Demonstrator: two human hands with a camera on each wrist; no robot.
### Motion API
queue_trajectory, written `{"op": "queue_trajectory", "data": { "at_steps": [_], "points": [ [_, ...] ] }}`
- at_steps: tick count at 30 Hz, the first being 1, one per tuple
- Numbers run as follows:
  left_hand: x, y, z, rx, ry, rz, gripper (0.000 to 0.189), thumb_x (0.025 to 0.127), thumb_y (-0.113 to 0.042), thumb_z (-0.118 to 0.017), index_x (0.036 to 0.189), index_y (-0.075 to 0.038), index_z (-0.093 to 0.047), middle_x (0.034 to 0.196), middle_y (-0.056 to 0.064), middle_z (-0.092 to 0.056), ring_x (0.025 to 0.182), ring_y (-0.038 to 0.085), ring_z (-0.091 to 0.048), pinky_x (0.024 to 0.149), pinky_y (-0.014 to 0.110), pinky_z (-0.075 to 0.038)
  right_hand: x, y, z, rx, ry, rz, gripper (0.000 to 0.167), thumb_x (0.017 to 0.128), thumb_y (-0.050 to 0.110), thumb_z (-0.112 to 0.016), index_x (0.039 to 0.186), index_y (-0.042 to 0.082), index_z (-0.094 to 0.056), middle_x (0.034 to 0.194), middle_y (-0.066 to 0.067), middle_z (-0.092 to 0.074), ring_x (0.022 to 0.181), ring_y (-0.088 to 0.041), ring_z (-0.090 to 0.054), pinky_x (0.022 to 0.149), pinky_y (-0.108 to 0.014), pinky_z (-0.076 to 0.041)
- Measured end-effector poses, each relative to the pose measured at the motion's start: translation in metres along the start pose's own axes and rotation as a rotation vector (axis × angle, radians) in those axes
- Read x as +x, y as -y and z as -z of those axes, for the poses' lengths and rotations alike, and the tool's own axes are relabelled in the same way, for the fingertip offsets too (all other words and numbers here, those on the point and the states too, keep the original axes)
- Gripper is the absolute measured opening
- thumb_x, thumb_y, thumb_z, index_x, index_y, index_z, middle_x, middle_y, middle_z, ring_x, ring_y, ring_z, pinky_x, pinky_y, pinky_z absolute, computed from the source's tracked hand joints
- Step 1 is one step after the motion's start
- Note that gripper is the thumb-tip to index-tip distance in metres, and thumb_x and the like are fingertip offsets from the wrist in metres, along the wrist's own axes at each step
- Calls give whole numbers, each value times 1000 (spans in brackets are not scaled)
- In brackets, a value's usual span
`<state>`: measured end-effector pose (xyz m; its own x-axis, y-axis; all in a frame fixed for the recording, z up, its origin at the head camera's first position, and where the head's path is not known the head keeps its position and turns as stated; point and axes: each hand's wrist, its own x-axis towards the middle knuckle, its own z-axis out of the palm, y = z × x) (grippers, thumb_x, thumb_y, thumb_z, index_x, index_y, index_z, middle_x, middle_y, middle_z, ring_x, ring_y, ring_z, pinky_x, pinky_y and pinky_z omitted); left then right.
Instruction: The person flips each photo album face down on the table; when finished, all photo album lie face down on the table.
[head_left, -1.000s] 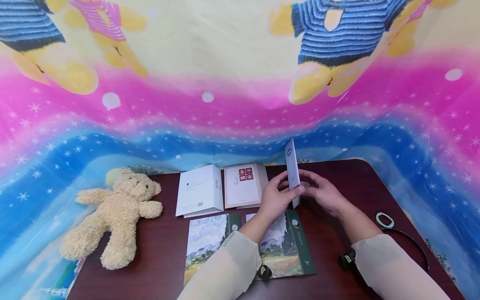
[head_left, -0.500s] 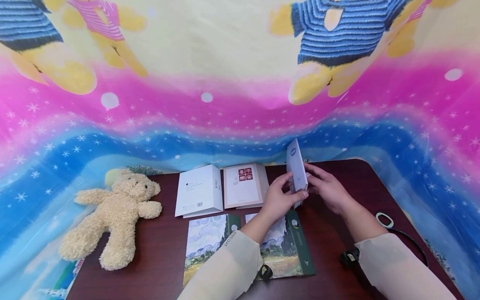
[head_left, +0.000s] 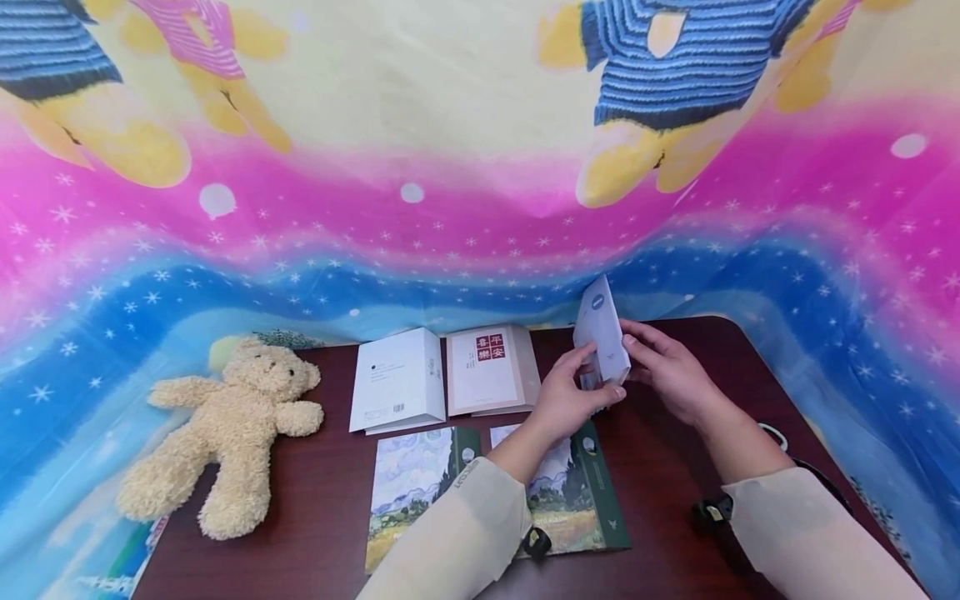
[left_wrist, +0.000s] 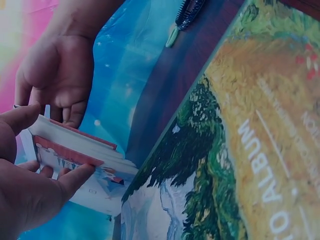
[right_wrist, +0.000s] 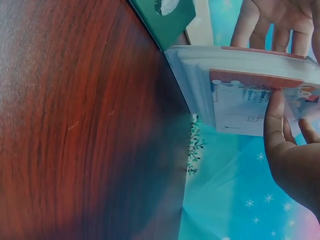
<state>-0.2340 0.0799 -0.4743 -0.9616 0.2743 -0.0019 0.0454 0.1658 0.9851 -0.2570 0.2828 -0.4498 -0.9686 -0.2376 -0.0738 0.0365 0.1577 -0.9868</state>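
A small white photo album (head_left: pixel 600 333) with a dark round mark on its cover stands upright, lifted above the far right part of the table. My left hand (head_left: pixel 566 396) holds it, thumb at the near lower edge and fingers along the left side. My right hand (head_left: pixel 671 375) has its fingertips at the album's right edge. In the right wrist view a finger of the right hand (right_wrist: pixel 290 155) lies on the face of the album (right_wrist: pixel 240 105), by an orange-red strip. The left wrist view shows the left hand (left_wrist: pixel 30 195) with a finger on the other face.
Two photo albums with painted landscape covers, one at left (head_left: pixel 408 475) and one at right (head_left: pixel 562 500), lie in front. Behind stand a white folded booklet (head_left: pixel 393 379) and one with red characters (head_left: pixel 487 371). A teddy bear (head_left: pixel 232 433) lies at left; a dark cord (head_left: pixel 821 479) lies at right.
The album has moved right and turned so more of its cover shows. Both hands have shifted slightly right with it. The other things on the table have stayed put.
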Motion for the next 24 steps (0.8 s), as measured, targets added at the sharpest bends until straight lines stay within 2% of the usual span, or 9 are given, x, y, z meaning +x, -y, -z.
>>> {"op": "queue_trajectory", "data": {
  "at_steps": [10,13,18,24],
  "points": [
    [1,4,-4,-18,29,37,82,84,-29,-88,155,-41,-47,150,-5,-49,133,20,-53,93,26,-55,-8,5,6,-67,-16,22,67,106,39,-60,164,21,-33,159,-17,-35,129,-31,-49,92,-28,-57],
    [2,6,-5,-21,38,48,84,83,-28,-89,153,-45,-47,148,-6,-50,132,20,-53,92,25,-55,-11,6,8,-83,-26,27,68,105,39,-61,165,23,-32,157,-17,-37,126,-27,-51,92,-27,-57],
    [4,8,-6,-47,49,66,79,84,-24,-88,150,-49,-51,148,-7,-49,132,22,-52,91,24,-56,-13,7,11,-92,-35,53,67,106,35,-61,164,20,-32,153,-18,-40,119,-18,-57,91,-27,-57],
    [5,12,-7,-50,76,64,74,86,-23,-87,148,-48,-54,149,-9,-47,131,19,-51,92,23,-55,-15,2,15,-88,-67,66,64,106,32,-62,163,16,-36,147,-16,-45,113,-14,-61,87,-27,-59]
  ]
}}
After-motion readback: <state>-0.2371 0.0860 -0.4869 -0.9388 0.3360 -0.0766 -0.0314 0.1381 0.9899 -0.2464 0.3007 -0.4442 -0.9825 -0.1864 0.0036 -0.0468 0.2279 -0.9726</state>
